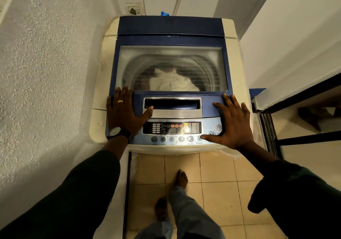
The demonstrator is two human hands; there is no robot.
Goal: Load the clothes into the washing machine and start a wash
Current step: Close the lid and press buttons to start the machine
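A top-loading washing machine (238, 57) is standing in a narrow alcove between textured white walls, its blue lid (169, 26) lying shut. Through the lid's clear window (140, 67) the steel drum (206, 69) is showing, and white clothes (173, 81) are lying bunched in its bottom with a darker item partly showing behind them. The left hand (125, 111) is resting flat and spread on the lid's front left corner, gripping nothing, its thumb reaching to the edge of the recessed chrome handle (173, 107); a ring and a dark wristwatch (118, 132) are showing on it. The right hand (232, 122) is lying open with fingers splayed over the lid's front right corner, holding nothing, its thumb stretching onto the control panel (171, 133) near the program button. Small orange lights are glowing on the panel's display (172, 127). Bare feet are standing on the tan floor tiles (217, 174) below.
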